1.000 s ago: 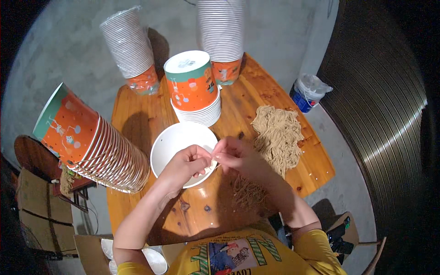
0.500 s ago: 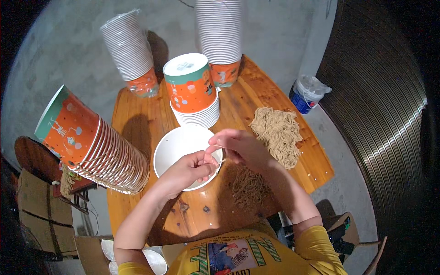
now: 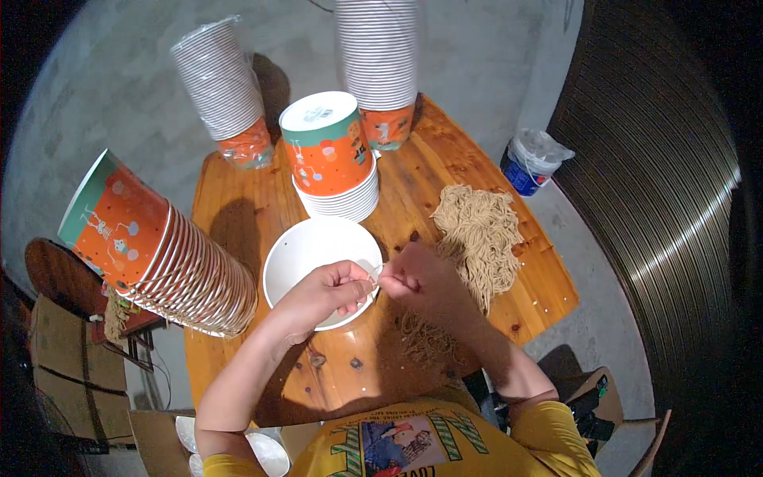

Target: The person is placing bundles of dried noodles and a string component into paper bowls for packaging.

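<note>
A white round paper bucket (image 3: 300, 250) lies mouth up on the wooden table in front of me. At its right rim my left hand (image 3: 326, 294) is closed, thumb against fingers, pinching a thin light string (image 3: 376, 272). My right hand (image 3: 420, 278) is curled just beside it, a little to the right, and grips the string too; only a short span shows between the hands. A heap of tan string (image 3: 481, 230) spreads beyond my right hand. Darker brown strands (image 3: 429, 338) lie under my right forearm, partly in shadow.
At the left leans a stack of orange-and-green paper buckets (image 3: 119, 226) with string around its rims. A shorter stack (image 3: 330, 159) stands upside down behind the white bucket. Two wrapped stacks, a leaning one (image 3: 218, 79) and a tall one (image 3: 377, 60), stand farther back. A blue pail (image 3: 524, 171) is on the floor.
My right hand has moved slightly down and right, its fingers curling from partly extended to closed. My left hand stays near the rim, still pinching.
</note>
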`<state>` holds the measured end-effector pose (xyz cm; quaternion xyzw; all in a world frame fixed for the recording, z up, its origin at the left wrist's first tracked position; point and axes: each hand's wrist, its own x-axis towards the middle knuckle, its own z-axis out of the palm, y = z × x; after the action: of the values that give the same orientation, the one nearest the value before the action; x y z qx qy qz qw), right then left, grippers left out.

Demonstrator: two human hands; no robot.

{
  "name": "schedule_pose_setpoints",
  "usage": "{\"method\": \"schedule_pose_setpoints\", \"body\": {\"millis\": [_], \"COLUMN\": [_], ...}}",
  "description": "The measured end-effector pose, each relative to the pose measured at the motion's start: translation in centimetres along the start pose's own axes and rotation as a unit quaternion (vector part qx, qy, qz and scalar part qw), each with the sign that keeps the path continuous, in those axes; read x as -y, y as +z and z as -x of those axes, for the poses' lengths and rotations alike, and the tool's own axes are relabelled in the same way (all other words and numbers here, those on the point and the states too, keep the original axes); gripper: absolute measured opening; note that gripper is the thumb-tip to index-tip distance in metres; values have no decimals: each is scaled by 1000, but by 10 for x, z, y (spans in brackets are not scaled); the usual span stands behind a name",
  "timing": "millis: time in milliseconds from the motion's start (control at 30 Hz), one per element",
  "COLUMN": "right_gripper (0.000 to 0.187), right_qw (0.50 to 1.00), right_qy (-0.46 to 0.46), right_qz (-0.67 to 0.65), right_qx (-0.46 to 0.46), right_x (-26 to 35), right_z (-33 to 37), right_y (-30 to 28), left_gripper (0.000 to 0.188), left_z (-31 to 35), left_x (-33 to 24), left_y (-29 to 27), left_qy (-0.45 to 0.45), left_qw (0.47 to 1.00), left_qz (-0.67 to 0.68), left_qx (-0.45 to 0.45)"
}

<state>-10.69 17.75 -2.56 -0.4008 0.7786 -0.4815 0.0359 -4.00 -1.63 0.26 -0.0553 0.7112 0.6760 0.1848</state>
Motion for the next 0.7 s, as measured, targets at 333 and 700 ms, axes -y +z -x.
{"method": "schedule_pose_setpoints", "body": {"millis": [333, 700], "right_gripper": [9, 14], "right_qw": [990, 963], "right_qy": [-8, 101], "right_qz": [-129, -250], "right_qx": [-54, -18], "right_x": [19, -2], "right_z": [15, 19], "right_y": [32, 24], "left_gripper": [11, 15], "left_z": [-5, 0], "left_x": [3, -1], "left_y": [-5, -6], "left_qy": [-48, -18], "left_qw": [983, 992], "left_qz": [167, 124], "left_qx": [55, 17]}}
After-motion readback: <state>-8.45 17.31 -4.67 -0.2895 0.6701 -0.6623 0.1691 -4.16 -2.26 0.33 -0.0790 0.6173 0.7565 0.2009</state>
